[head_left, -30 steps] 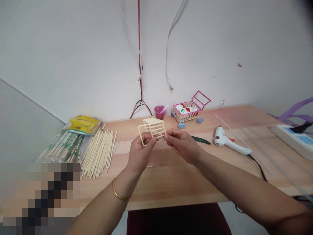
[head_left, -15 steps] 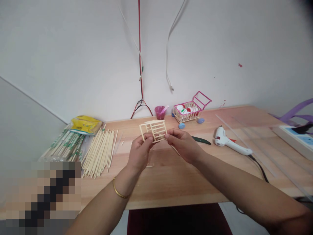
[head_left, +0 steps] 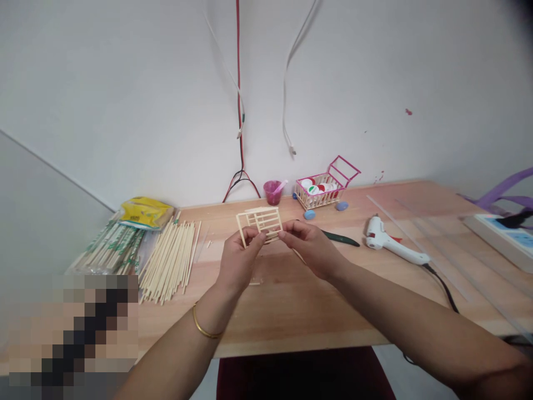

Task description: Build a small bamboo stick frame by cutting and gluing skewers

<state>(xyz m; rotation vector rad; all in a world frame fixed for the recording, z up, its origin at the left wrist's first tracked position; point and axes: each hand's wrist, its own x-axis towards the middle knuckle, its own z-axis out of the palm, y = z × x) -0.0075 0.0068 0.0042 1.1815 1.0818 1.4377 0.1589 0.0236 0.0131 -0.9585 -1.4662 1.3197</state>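
Observation:
A small box-shaped frame of pale wooden sticks (head_left: 260, 221) is held up above the middle of the wooden table (head_left: 291, 311). My left hand (head_left: 238, 261) pinches its lower left edge with thumb and fingers closed. My right hand (head_left: 311, 249) pinches its lower right edge, fingers curled. Both hands meet just under the frame. A gold bangle sits on my left wrist.
Loose bare sticks (head_left: 170, 260) and wrapped chopsticks (head_left: 109, 249) lie at the left, with a yellow packet (head_left: 145, 212). A white glue gun (head_left: 391, 242), dark green knife (head_left: 340, 239), pink stick cart (head_left: 325, 188) and pink cup (head_left: 273, 191) lie beyond. A power strip (head_left: 503, 234) is far right.
The stick frame has been turned in my hands, so its broad face now points more toward me. Both hands stayed in nearly the same place.

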